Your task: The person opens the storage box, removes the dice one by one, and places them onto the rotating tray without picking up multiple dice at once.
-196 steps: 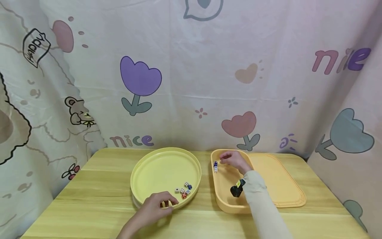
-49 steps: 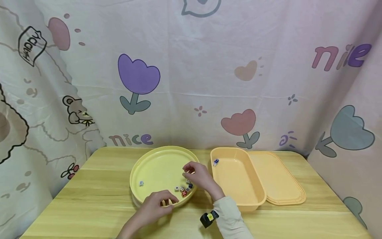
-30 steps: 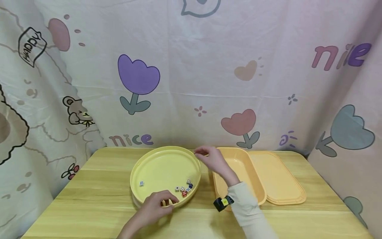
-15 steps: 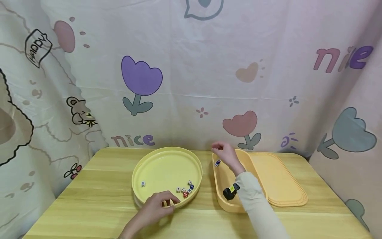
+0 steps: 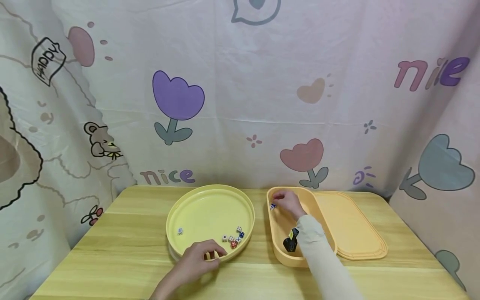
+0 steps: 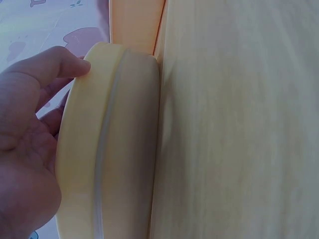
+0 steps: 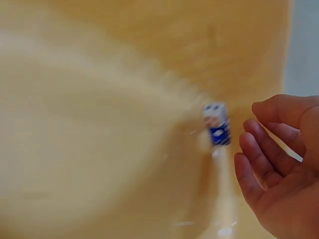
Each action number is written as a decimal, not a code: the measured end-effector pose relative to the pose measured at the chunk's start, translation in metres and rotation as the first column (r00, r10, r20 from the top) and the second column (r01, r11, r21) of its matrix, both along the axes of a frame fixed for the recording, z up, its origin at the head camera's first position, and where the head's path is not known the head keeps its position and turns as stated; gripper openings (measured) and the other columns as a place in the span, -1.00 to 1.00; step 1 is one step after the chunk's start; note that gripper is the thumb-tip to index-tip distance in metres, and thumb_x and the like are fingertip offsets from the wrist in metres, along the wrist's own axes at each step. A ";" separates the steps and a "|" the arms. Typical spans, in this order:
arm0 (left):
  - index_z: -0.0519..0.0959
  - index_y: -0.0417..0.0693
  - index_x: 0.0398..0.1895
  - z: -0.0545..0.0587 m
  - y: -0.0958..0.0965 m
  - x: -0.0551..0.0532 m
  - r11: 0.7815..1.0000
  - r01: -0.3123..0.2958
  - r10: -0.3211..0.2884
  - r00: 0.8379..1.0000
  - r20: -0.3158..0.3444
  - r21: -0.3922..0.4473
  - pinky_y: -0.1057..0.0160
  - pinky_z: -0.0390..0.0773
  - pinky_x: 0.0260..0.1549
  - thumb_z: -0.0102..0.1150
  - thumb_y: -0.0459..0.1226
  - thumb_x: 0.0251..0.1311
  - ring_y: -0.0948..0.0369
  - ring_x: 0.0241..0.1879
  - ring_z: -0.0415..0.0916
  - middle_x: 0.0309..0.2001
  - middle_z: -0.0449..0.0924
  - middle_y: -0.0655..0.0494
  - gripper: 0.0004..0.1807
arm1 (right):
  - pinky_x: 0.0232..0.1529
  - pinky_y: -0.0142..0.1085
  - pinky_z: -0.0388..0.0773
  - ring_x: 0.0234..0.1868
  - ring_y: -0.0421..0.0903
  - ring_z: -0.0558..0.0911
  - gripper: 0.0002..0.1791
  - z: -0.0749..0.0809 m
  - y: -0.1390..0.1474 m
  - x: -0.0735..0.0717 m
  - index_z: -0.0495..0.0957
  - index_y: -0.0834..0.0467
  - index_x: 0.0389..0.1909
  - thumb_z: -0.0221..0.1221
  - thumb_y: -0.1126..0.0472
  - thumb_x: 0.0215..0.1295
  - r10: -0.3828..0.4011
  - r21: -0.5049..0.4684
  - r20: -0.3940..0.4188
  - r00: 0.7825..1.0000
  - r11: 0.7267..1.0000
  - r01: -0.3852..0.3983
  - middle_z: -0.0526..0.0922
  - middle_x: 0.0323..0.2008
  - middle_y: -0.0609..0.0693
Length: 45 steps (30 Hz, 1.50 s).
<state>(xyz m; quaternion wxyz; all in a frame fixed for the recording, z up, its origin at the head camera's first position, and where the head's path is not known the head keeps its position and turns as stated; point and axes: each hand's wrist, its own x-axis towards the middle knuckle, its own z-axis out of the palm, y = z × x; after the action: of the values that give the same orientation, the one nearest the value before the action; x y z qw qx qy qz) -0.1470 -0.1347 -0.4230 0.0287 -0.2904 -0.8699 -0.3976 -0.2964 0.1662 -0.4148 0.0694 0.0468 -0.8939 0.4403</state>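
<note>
My left hand (image 5: 198, 260) grips the near rim of a round yellow tray (image 5: 173, 212); in the left wrist view a fingertip lies on its side wall. Inside the tray, several small dice, mostly white, gather near the front right, among them a red die (image 5: 233, 244) and a blue die (image 5: 241, 234). Apart from these, a white die (image 5: 180, 231) lies at the tray's left. My right hand (image 5: 290, 203) is inside the orange box (image 5: 281, 258), fingers loosely bent and holding nothing visible. Just beside its fingertips, a white die (image 7: 214, 114) and blue die (image 7: 220, 134) touch each other.
A flat orange lid (image 5: 356, 229) lies on the wooden table (image 5: 123, 250), right of the box. Behind the table hangs a printed curtain (image 5: 240, 83). A black camera (image 5: 290, 241) is strapped to my right wrist.
My right hand has moved from over the tray's right side back into the box, beside the dice there. Since the oldest frame, a white die has appeared at the tray's left. My left hand stays put.
</note>
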 end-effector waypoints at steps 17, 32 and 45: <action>0.62 0.15 -0.33 0.001 0.002 0.000 1.000 -0.005 0.005 1.000 0.007 -0.004 0.40 0.40 -0.53 0.24 -0.35 -0.05 0.44 -0.46 0.37 -0.38 0.52 0.43 -0.79 | -0.56 -0.43 0.42 -0.46 -0.10 0.51 -0.73 -0.026 0.009 -0.005 0.57 0.42 -0.40 0.07 0.61 -0.23 0.016 -0.138 0.091 0.996 0.990 -0.003 0.58 -0.50 0.11; 0.61 0.15 -0.32 0.002 0.000 -0.001 1.000 0.000 0.000 1.000 0.008 -0.010 0.40 0.39 -0.54 0.23 -0.35 -0.05 0.44 -0.45 0.36 -0.38 0.52 0.43 -0.78 | -0.46 -0.41 0.41 -0.47 -0.15 0.49 -0.86 -0.030 0.003 -0.006 0.60 0.35 -0.43 0.25 0.50 -0.10 -0.009 -0.042 0.083 0.997 0.999 0.012 0.58 -0.53 0.02; 0.62 0.13 -0.33 0.000 0.000 -0.002 1.000 0.000 0.000 1.000 -0.001 -0.006 0.40 0.40 -0.54 0.23 -0.36 -0.06 0.44 -0.46 0.36 -0.39 0.51 0.43 -0.78 | -0.44 -0.39 0.43 -0.49 -0.17 0.49 -0.87 -0.032 0.006 -0.009 0.59 0.33 -0.46 0.29 0.45 -0.12 -0.009 -0.007 0.056 0.998 1.000 0.009 0.56 -0.56 -0.02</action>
<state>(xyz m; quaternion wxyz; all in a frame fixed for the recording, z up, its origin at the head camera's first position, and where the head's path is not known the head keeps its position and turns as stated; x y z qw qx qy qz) -0.1488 -0.1344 -0.4226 0.0281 -0.2906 -0.8710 -0.3950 -0.3052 0.1717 -0.4471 0.0465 0.0302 -0.8942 0.4443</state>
